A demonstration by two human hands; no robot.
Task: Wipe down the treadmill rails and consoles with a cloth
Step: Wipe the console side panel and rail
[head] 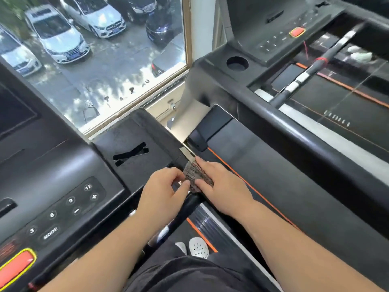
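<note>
The cloth (197,178) – dark, mottled brown – sits wrapped over the rail (190,204) just right of the console (63,165), near the middle of the view. My right hand (223,186) lies over its right side, fingers bent across the far edge and thumb pressed on the near face, so it clasps the cloth against the rail. My left hand (162,186) comes in from the left – its curled fingers and thumb tip pinch the cloth's left edge. The two hands nearly touch over the cloth.

Left of them the keypad (69,207) shows 3, 6, 9, 12, MODE, plus and minus, with a red button (14,268) at the near left corner. A window (94,60) lies far left. To the right stands a second treadmill (294,49) with a cup holder (237,63). Near, below the rail, a white shoe (199,247) shows.
</note>
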